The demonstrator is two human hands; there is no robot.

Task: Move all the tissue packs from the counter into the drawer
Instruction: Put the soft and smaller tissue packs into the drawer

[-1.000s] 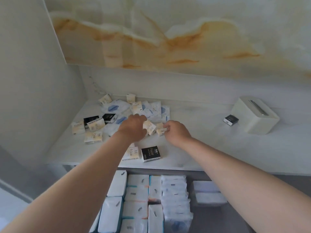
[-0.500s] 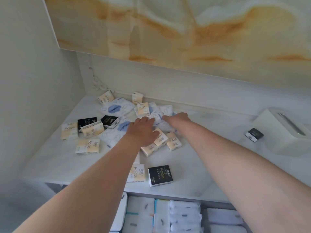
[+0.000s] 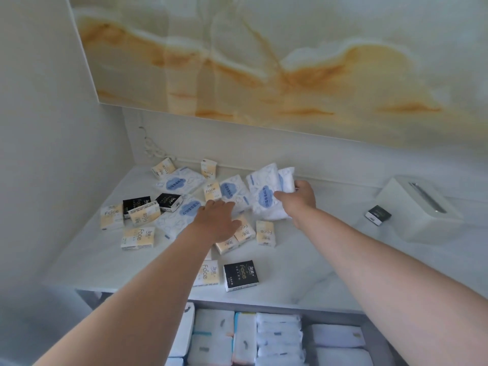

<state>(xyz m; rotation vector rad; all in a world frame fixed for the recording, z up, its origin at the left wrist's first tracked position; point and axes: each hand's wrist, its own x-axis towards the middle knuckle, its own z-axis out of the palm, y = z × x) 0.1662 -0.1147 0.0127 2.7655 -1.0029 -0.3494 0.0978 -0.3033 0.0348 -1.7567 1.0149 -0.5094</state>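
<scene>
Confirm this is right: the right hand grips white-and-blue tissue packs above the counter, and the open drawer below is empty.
Not quite. In the head view the open drawer is not empty: rows of white packs fill it. The rest holds: the right hand grips white-and-blue tissue packs above the counter.

The white stone bench (image 3: 330, 265) has faint grey veining. Across the top of the frame, a glossy stone wall panel (image 3: 264, 62) is cream with amber and orange streaks. At centre, the soft white tissue packs (image 3: 264, 196) carry blue cloud prints and blue lettering. The small cream-and-white tissue packs (image 3: 112, 216) at left are printed "Face". The small black tissue packs (image 3: 240, 274) bear pale gold lettering. At right, a white rectangular box (image 3: 422, 223) has a grey slot. In the grey drawer (image 3: 383, 344) at the bottom, white wrapped packs (image 3: 211, 326) show teal edges and grey marks.
</scene>
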